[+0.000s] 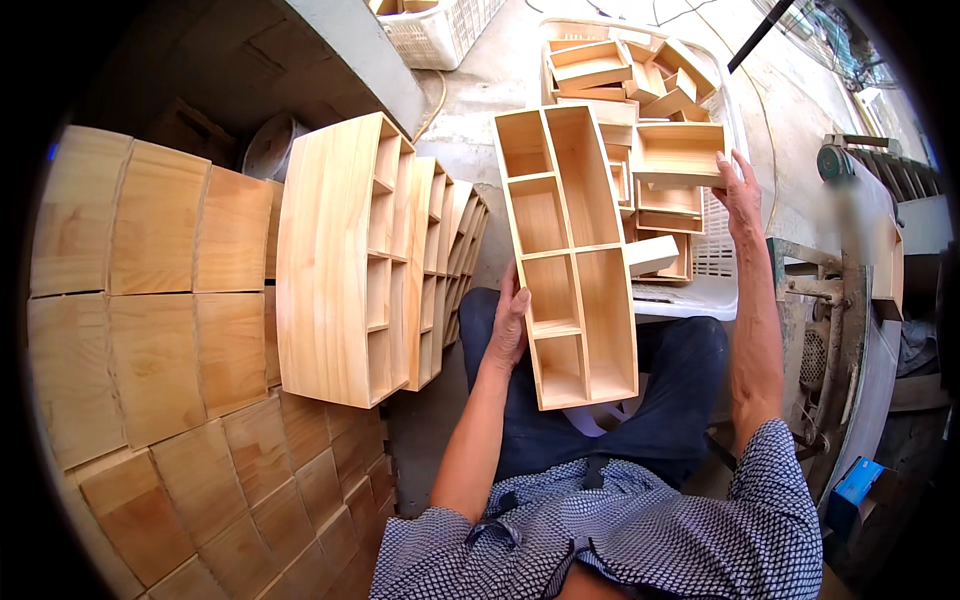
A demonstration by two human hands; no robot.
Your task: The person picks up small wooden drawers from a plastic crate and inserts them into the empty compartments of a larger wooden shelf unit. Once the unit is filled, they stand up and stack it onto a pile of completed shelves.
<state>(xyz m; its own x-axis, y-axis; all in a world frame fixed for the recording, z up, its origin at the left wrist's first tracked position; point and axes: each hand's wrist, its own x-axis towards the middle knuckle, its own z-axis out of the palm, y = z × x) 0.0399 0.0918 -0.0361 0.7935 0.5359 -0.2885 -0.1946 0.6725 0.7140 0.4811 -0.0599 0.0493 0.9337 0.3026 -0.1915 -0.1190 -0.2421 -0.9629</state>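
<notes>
A long pale wooden organizer frame (573, 249) with several open compartments stands over my lap, its openings facing me. My left hand (511, 318) grips its left side, thumb along the edge. My right hand (741, 192) is closed on the right end of a small open wooden drawer (680, 146), held just right of the frame's upper part. Behind and below that drawer, a white plastic basket (728, 262) holds many more wooden drawers (590, 66) in a loose pile. A light wooden piece (652, 255) juts out beside the frame's right side.
Several compartment frames (335, 260) stand in a row at my left, beside tall stacks of wooden boxes (160, 215). Another white basket (440, 35) is at the far side. A metal machine (825, 340) and a blue box (855, 490) are at my right.
</notes>
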